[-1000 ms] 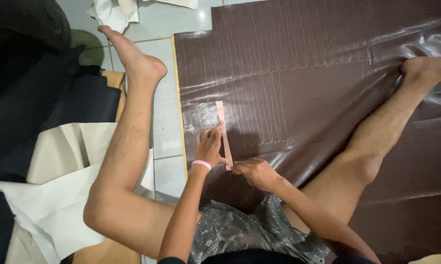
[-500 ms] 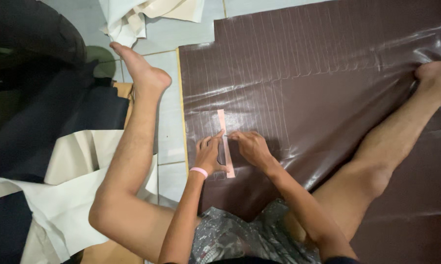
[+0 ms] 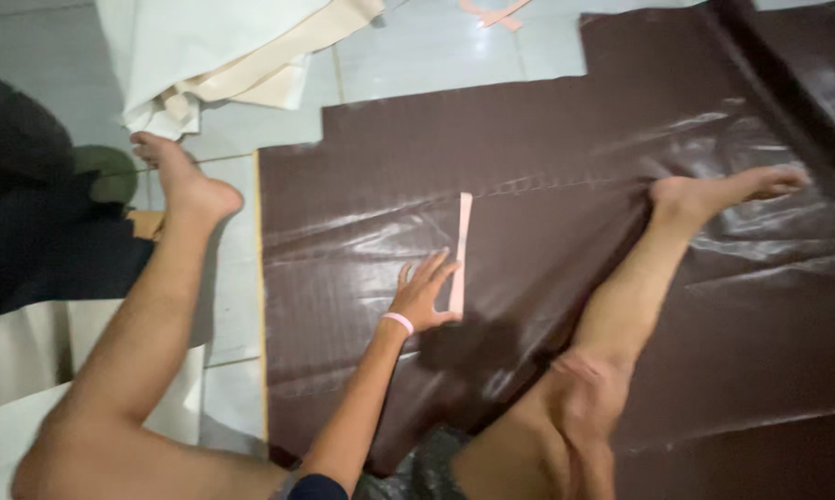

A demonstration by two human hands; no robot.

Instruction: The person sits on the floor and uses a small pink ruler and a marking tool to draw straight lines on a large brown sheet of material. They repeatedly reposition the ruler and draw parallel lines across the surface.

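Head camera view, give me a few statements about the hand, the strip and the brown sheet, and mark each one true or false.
1. The left hand lies flat on the brown sheet. True.
2. A pink strip lies beside that hand. True.
3. The right hand presses on the strip. False: no right hand is in view.
4. The sheet is rolled up. False: it is spread over the tiled floor.
5. The left wrist wears a pink band. True.
6. Both feet rest on the sheet. False: one foot is on the floor.

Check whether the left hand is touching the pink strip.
Touching. The head view shows the left hand flat on the brown sheet, its fingers pressed against the strip's lower end, no gap between.
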